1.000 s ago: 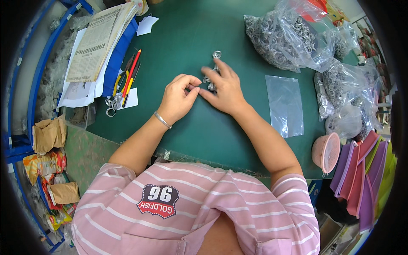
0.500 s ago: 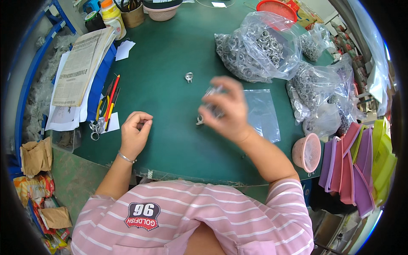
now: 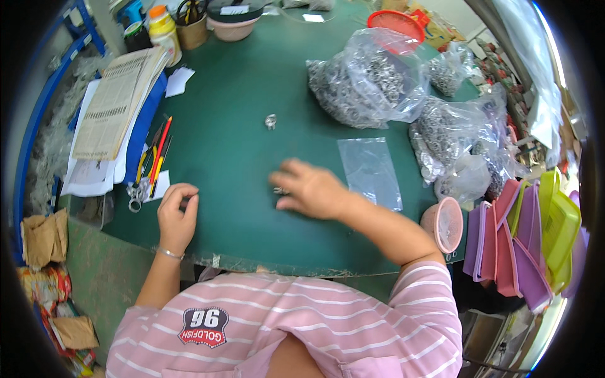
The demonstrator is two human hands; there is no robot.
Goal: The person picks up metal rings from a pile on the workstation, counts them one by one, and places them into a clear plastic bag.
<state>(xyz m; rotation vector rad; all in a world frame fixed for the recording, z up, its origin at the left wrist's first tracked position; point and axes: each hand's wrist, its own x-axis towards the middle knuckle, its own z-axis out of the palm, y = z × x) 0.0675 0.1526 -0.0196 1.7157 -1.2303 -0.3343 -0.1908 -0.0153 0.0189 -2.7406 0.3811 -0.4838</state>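
Silvery metal ring fitting (image 3: 270,121) on the green tabletop (image 3: 227,94), forward of and apart from the right hand (image 3: 309,191). That hand's blurred fingers arch half open over further metal pieces (image 3: 279,190); whether they grip any cannot be told. The left hand (image 3: 177,217) is loosely curled, any contents hidden. The fitting is probably light, stiff and slippery, best pinched by its rim.

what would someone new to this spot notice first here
Probably the bulging clear bag of silvery ring-like pieces, on the far right part of the green tabletop. Next, the blurred right hand over some shiny metal mid-table, with one lone ring-like piece beyond it. Purple, pink and lime plastic bins stand out at the right.
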